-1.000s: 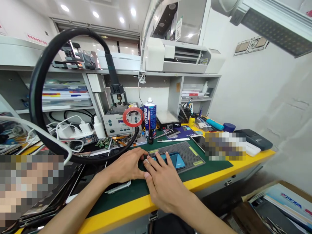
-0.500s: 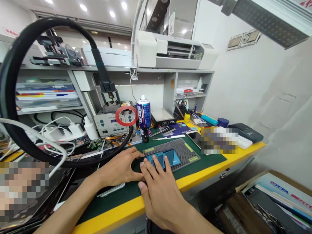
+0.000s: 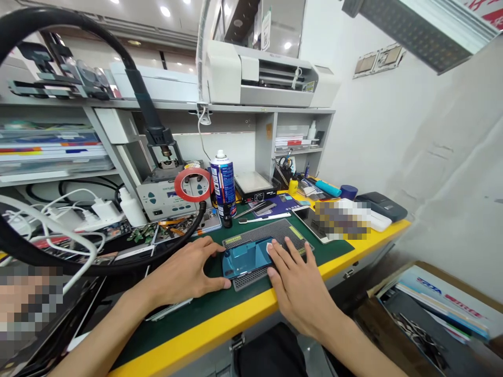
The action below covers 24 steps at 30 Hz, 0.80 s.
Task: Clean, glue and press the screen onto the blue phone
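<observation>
A blue smartphone (image 3: 243, 260), its glossy back facing up, lies on a grey perforated mat (image 3: 271, 229). My left hand (image 3: 192, 269) braces the phone's left end, with the thumb at the near corner and the index finger at the far corner. My right hand (image 3: 296, 275) lies over the phone's right end with fingers slightly spread. Under its fingertips, a small white wipe (image 3: 269, 248) is pressed to the blue surface; most of the wipe is hidden.
Behind the mat are a white-handled brush (image 3: 267, 218), a blue spray can (image 3: 223, 183) and a roll of red tape (image 3: 192, 199). A white-framed phone (image 3: 314, 222) lies to the right. A thick black hose (image 3: 145, 99) arches at left. The yellow bench edge (image 3: 204, 337) runs in front.
My right hand has slid rightward along the phone, away from my left hand. The phone's left part and the white wipe now show. The view has shifted slightly.
</observation>
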### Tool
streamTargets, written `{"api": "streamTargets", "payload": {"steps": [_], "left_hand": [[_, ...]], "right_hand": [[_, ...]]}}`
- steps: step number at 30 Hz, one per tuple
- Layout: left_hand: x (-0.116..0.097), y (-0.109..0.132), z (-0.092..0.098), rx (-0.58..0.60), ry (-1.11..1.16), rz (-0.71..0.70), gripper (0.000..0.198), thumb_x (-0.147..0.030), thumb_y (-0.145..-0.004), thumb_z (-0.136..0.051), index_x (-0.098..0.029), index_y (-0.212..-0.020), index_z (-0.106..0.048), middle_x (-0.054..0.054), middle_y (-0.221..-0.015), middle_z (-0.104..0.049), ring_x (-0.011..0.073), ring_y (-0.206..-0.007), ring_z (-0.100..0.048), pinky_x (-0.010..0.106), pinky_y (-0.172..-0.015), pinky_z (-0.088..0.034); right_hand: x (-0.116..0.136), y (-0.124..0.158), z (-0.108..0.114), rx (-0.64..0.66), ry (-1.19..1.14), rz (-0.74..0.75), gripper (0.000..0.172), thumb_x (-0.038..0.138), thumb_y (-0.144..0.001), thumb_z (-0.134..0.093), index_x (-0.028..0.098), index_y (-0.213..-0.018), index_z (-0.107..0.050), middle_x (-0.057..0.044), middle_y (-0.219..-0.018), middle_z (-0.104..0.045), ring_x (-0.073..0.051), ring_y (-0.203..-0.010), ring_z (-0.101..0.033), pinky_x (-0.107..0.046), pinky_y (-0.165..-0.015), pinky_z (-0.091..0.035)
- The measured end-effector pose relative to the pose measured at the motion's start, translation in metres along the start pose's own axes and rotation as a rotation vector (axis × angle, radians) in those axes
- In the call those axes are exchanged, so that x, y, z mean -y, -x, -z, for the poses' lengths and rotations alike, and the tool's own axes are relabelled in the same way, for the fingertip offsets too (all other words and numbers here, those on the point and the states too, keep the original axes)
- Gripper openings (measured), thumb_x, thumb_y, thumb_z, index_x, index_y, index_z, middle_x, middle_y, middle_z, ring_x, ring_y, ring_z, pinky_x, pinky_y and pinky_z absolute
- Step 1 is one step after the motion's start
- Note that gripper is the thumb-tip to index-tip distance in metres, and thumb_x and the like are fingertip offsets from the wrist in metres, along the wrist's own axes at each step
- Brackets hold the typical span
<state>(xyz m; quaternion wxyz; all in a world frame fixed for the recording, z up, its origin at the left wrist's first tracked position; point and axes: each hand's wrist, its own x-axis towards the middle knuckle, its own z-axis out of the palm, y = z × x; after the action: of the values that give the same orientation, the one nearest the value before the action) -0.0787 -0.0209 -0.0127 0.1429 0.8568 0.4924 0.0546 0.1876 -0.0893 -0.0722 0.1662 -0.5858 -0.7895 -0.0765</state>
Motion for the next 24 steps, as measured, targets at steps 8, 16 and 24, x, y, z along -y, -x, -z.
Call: {"api": "streamTargets", "payload": {"steps": [8, 16, 24], "left_hand": [[-0.004, -0.001, 0.003, 0.032, 0.032, -0.010, 0.086, -0.081, -0.073, -0.057, -0.023, -0.136, -0.058, 0.009, -0.123, -0.061, 0.0303, -0.108, -0.062, 0.036, -0.088, -0.052], [0.003, -0.002, -0.002, 0.000, 0.011, -0.021, 0.079, -0.078, -0.076, -0.057, -0.024, -0.134, -0.058, 0.009, -0.123, -0.060, 0.0305, -0.112, -0.060, 0.038, -0.093, -0.050], [-0.001, -0.002, -0.001, 0.000, 0.022, -0.034, 0.079, -0.077, -0.075, -0.059, -0.024, -0.133, -0.059, 0.010, -0.120, -0.061, 0.0303, -0.106, -0.062, 0.038, -0.088, -0.051]], "right_hand": [[0.022, 0.005, -0.002, -0.014, -0.033, 0.001, 0.054, 0.041, -0.106, -0.024, 0.017, -0.153, -0.038, -0.004, -0.158, -0.033, -0.035, -0.149, -0.023, -0.069, -0.119, -0.011], [0.074, 0.005, -0.004, 0.034, -0.200, 0.123, 0.058, 0.042, -0.106, -0.021, 0.011, -0.153, -0.035, -0.008, -0.160, -0.024, -0.038, -0.151, -0.013, -0.073, -0.118, -0.007], [0.047, 0.018, -0.002, 0.031, -0.121, 0.089, 0.055, 0.039, -0.107, -0.024, 0.015, -0.155, -0.031, -0.006, -0.161, -0.024, -0.038, -0.151, -0.014, -0.072, -0.118, -0.010]]}}
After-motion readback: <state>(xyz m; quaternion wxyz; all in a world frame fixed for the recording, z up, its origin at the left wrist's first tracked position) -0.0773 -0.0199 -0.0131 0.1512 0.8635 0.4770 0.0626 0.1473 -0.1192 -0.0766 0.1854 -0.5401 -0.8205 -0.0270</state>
